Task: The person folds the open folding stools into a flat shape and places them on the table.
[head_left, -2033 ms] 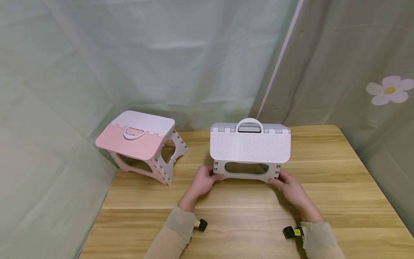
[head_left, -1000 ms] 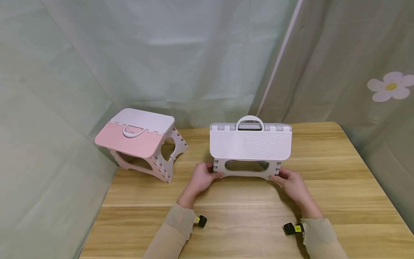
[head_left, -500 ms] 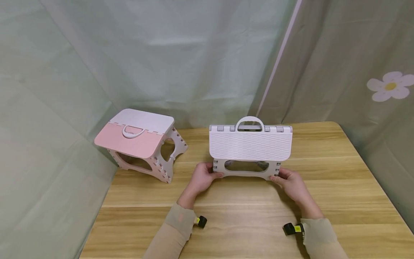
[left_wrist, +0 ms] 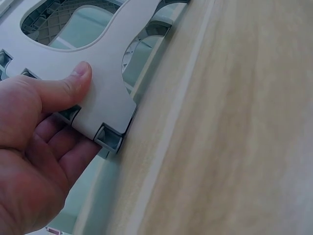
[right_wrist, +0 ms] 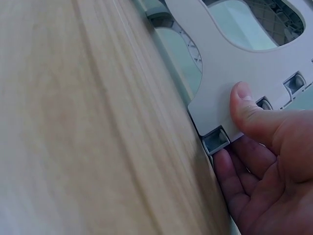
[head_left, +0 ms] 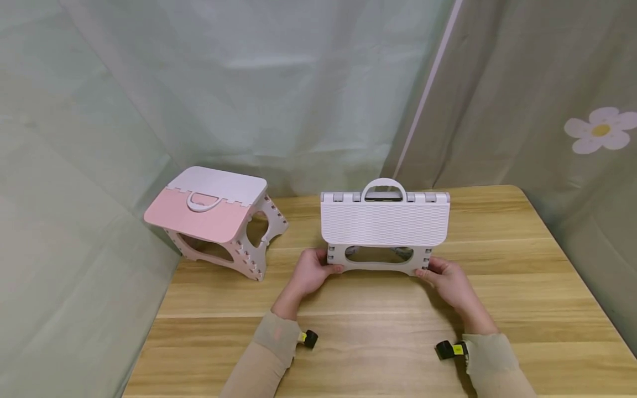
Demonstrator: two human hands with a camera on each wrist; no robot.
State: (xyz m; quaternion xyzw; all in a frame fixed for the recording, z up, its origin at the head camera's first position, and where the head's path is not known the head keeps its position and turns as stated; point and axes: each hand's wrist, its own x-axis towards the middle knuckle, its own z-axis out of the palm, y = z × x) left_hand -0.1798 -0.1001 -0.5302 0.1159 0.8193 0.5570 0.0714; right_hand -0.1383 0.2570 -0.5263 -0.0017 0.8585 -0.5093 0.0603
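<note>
A white folding step stool point(head_left: 384, 223) with a woven-pattern top and an arched carry handle stands on the table, its top peaked along the middle hinge and partly folded. My left hand point(head_left: 312, 272) grips the lower left corner of its near leg panel. At the lower right corner, my right hand point(head_left: 449, 281) holds the same panel. Both wrist views show a thumb on the panel's front face, with the left hand's fingers point(left_wrist: 54, 142) and the right hand's fingers point(right_wrist: 239, 169) curled behind its edge. The far half of the stool is mostly hidden.
A pink and white folding step stool point(head_left: 209, 207) stands unfolded at the back left of the wooden table point(head_left: 368, 342). A pale curtain point(head_left: 278, 94) hangs close behind both stools, and another curtain point(head_left: 527, 110) with a flower print hangs at the right.
The white stool's grey far half has tipped down out of sight behind the ridge, so the top is more sharply folded. Both hands keep their hold at the same corners.
</note>
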